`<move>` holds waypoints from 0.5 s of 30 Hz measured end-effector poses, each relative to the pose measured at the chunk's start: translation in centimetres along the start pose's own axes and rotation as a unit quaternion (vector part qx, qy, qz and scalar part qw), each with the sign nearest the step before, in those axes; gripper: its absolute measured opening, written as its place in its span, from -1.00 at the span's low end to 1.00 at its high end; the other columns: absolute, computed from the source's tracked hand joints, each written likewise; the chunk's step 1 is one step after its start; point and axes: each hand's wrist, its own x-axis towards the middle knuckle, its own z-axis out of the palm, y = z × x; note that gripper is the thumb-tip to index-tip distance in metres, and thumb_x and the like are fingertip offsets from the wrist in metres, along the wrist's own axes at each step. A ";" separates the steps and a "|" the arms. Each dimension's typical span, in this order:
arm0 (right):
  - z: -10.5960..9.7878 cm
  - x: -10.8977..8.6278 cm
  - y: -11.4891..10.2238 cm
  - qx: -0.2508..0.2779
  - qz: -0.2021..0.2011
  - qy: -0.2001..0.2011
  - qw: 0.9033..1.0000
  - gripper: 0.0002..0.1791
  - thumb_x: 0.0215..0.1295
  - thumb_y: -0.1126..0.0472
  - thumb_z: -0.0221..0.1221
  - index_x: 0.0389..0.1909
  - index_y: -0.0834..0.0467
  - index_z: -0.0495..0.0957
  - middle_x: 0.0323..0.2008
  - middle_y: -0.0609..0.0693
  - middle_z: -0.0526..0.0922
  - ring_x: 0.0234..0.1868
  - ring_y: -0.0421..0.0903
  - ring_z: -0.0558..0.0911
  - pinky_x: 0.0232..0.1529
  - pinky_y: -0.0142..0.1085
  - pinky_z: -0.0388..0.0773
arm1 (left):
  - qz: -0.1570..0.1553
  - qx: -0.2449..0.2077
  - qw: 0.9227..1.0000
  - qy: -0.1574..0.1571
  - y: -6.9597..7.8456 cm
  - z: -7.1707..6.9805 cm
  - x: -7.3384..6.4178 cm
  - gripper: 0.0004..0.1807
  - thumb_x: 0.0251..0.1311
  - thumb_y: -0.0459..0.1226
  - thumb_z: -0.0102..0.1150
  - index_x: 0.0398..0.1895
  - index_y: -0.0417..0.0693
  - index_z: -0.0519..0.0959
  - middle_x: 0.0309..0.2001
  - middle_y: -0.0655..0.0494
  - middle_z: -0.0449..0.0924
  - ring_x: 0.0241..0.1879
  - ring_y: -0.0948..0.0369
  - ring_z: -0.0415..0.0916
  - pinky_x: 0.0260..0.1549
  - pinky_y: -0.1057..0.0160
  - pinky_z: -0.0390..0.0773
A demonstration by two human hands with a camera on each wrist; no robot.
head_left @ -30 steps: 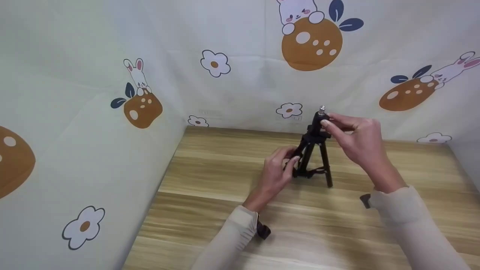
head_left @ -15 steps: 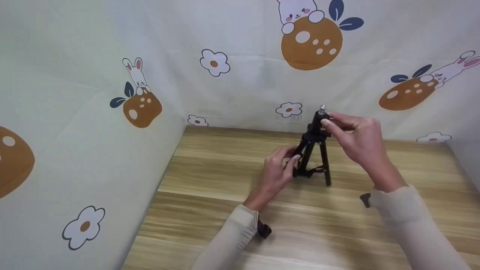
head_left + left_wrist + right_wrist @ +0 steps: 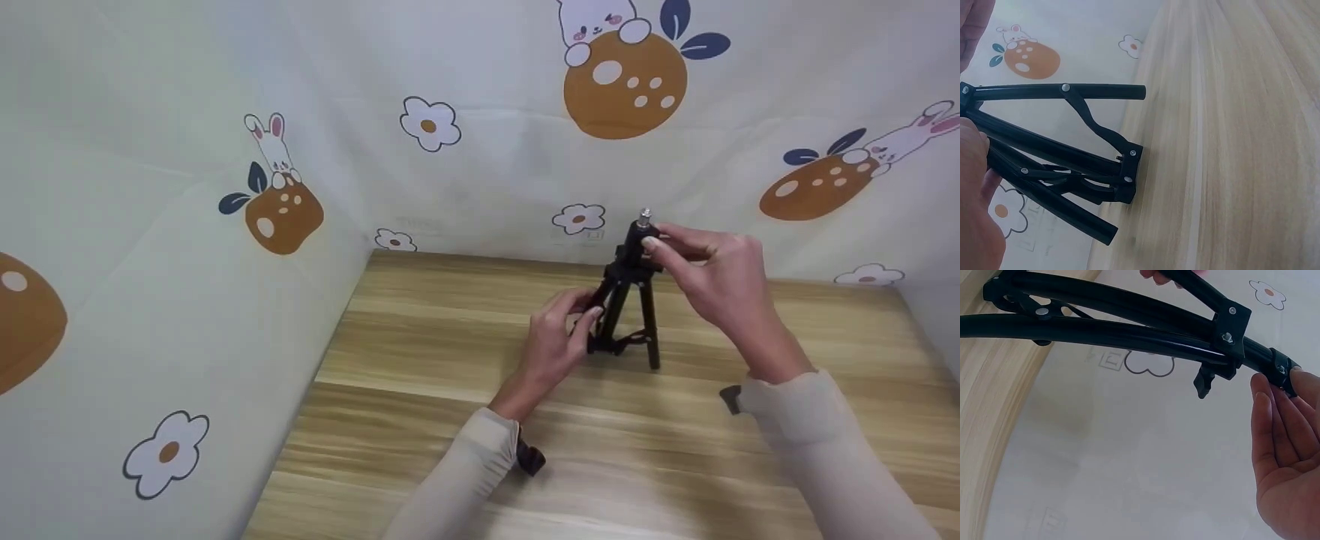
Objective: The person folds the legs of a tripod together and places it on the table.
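Note:
A small black tripod (image 3: 619,300) with a silver screw tip (image 3: 644,218) stands partly spread near the back of the table. My left hand (image 3: 555,337) grips one of its legs from the left. At the top, my right hand (image 3: 724,281) pinches the black collar below the screw between thumb and fingers. The left wrist view shows the tripod legs (image 3: 1050,143) joined by hinged braces, with a central lower bracket (image 3: 1130,174). In the right wrist view, a small knob (image 3: 1203,381) sticks out beside the leg hub (image 3: 1233,329), a little below the fingers.
The wood-grain table (image 3: 420,337) meets a pale cloth wall (image 3: 487,172) printed with rabbits, oranges and flowers, close behind the tripod. Another cloth wall (image 3: 187,315) rises on the left. Dark straps (image 3: 529,456) show at the wrists.
Both hands keep their hold on the tripod. Its front leg has swung slightly inward and up; otherwise little has moved.

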 end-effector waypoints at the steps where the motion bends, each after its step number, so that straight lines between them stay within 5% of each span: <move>1: 0.0 0.0 0.0 0.000 -0.003 0.002 1.000 -0.72 0.42 0.10 0.46 0.05 0.13 0.84 -0.15 0.12 0.88 -0.22 -0.71 0.67 -0.22 -0.81 0.58 | 0.000 -0.001 1.000 0.000 0.0 0.0 0.0 -0.74 0.52 -0.30 0.30 0.14 -0.25 0.66 0.00 -0.08 0.80 0.00 0.15 0.81 0.12 0.46 0.75; 4: 0.0 0.0 0.1 0.003 -0.008 0.006 1.000 -0.73 0.42 0.12 0.47 0.04 0.14 0.84 -0.16 0.13 0.88 -0.24 -0.84 0.56 -0.22 -0.81 0.57 | -0.001 -0.007 1.000 0.002 0.1 0.1 0.2 -0.75 0.51 -0.30 0.31 0.13 -0.24 0.66 0.00 -0.08 0.80 0.00 0.15 0.81 0.12 0.47 0.74; 15: 0.0 0.0 0.0 0.009 -0.003 -0.001 1.000 -0.72 0.44 0.12 0.45 0.06 0.16 0.83 -0.15 0.14 0.88 -0.24 -0.83 0.58 -0.23 -0.79 0.59 | 0.001 -0.025 1.000 0.015 0.2 0.3 0.4 -0.77 0.48 -0.34 0.32 0.08 -0.29 0.68 -0.03 -0.13 0.81 -0.01 0.11 0.82 0.11 0.47 0.75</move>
